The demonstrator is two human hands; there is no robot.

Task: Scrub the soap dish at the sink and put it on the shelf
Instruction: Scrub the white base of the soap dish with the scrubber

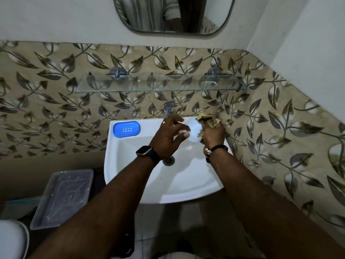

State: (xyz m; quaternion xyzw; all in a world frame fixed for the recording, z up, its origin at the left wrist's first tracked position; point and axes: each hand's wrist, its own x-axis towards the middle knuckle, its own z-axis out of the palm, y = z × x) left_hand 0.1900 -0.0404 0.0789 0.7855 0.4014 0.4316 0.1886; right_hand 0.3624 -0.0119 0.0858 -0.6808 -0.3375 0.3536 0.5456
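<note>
Over a white sink [186,186], the left hand [168,139] grips a pale, round soap dish [194,130] near the tap [168,109]; the right hand [213,134] clutches a brownish scrubber [206,118] against it

Left forearm: bare, extended forward and up from the lower left, wrist straight, a dark watch [148,152] strapped round it. Left hand [169,135]: back upward, fingers spread and curled, fingertips pinched on a white object. Right forearm: bare, extended from the lower right, converging toward the left, a beaded bracelet [214,150] at the wrist. Right hand [213,134]: back upward, fingers closed in a fist round a brownish wad, just beside the left hand.
</note>
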